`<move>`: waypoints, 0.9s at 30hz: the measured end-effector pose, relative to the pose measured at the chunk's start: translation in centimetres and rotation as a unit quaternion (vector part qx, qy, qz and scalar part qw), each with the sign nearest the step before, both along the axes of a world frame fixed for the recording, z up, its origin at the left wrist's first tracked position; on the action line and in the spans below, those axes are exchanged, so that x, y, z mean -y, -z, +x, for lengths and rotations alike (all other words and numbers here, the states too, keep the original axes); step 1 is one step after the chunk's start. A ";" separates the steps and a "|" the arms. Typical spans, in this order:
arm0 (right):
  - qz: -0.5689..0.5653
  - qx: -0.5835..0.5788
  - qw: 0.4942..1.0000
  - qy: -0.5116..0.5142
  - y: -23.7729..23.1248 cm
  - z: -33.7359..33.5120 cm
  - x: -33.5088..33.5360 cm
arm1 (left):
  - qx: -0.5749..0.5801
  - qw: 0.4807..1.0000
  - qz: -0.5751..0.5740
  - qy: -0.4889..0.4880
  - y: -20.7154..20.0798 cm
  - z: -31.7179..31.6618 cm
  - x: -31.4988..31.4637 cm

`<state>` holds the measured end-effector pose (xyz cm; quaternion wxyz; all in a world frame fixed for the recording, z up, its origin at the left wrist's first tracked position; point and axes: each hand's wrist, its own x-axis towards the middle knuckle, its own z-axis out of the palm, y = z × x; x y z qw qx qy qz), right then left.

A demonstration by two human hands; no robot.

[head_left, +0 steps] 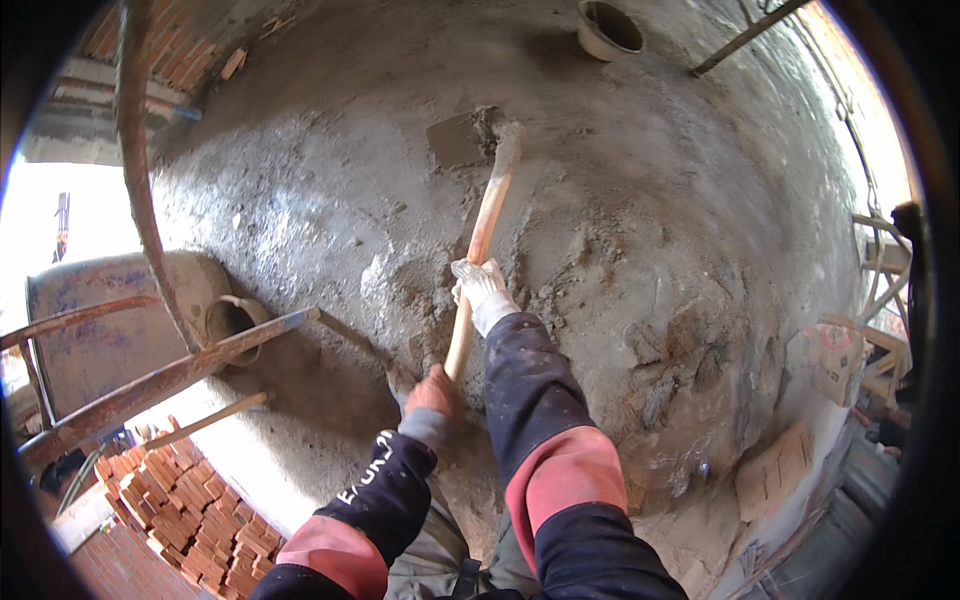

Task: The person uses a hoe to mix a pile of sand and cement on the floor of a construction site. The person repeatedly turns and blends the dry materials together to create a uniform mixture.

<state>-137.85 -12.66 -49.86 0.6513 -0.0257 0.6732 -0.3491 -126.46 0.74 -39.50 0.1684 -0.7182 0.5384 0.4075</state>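
A hoe with a long, pale, slightly bent wooden handle [487,215] reaches away from me over the floor. Its flat, mortar-coated blade [456,141] lies on wet grey mortar [590,240] at the far end. Partway up the handle, my right hand [482,282], in a white glove, is closed around the wood. My bare left hand [436,392] grips the handle nearer its lower end, close to my body. Lumpy mortar lies heaped to the right of the handle.
A mortar-stained bucket [608,32] stands at the far right. On the left are a large worn metal container [120,325], a slanting metal bar [170,385] and another bucket [236,325]. Stacked bricks [195,510] lie lower left; a torn paper bag [775,470] lies right.
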 end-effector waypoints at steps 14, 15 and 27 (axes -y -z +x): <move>0.089 0.113 0.988 0.048 2.3 9.7 -29.9 | 0.029 0.941 0.338 -0.003 -19.0 9.8 -18.4; 0.118 0.114 0.986 0.039 2.1 9.6 -31.3 | 0.035 0.929 0.368 0.011 -19.8 9.9 -17.8; -0.039 0.399 0.866 0.299 -6.9 -4.7 -31.4 | -0.254 0.924 0.161 0.238 -32.9 -5.0 -4.7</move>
